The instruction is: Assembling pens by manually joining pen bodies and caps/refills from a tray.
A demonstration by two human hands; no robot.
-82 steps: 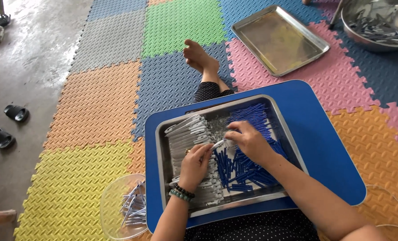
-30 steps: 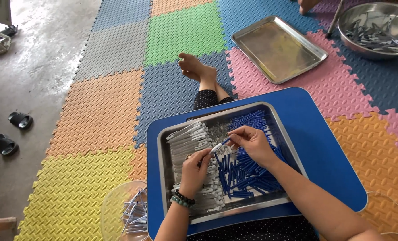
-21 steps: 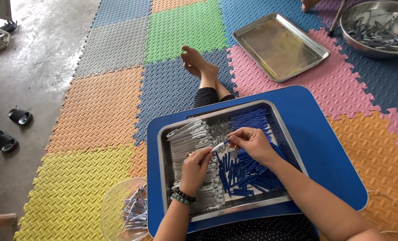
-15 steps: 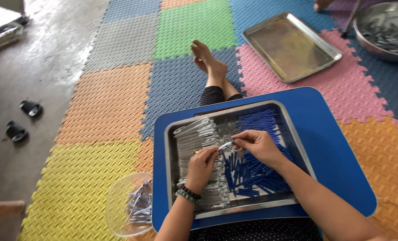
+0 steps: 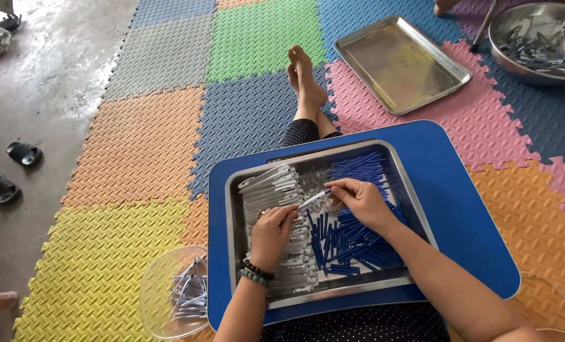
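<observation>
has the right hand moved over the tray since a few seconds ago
No. The right hand sits at the same spot over the blue sticks, mid-tray, pinching one piece.

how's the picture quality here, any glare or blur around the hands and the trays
Head view: even daylight, soft shadows only. The left hand and right hand are sharp, with no motion blur, and so is the pen part between them. Mild sheen on the empty metal tray and the work tray's rim; a brighter wet-looking glare on the concrete floor. Straight lines bow slightly toward the edges.

Tray [image 5: 404, 183] on lap board [image 5: 460, 209], bowl [image 5: 159, 297] left.
</observation>
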